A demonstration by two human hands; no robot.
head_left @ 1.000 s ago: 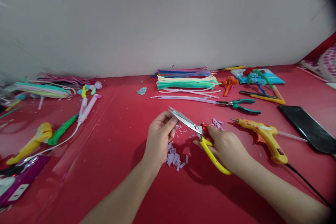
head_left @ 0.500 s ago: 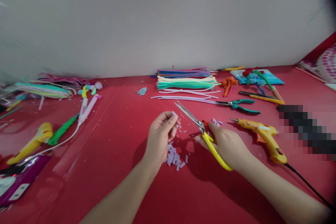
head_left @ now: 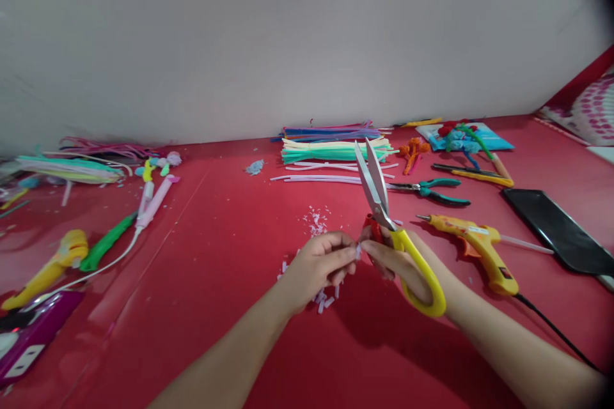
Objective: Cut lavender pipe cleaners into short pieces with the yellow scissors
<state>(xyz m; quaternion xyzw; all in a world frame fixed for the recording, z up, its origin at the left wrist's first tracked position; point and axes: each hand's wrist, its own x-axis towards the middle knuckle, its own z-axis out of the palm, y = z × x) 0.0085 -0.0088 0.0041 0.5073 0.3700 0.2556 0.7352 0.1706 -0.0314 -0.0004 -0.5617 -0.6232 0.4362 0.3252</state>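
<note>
Red bench (head_left: 182, 294) is backed by grey wall (head_left: 215, 45); scissors (head_left: 382, 214) are gripped by right hand (head_left: 396, 261), tips toward upper centre; lilac scrap (head_left: 358, 251) is pinched by left hand (head_left: 319, 263).

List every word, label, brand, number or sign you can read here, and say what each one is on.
No text can be read in this view.
White label on the yellow glue gun: too small and blurred to read.
Blue packet at the back: any print is too blurred to read.
Purple power strip: no marking can be made out.
</note>
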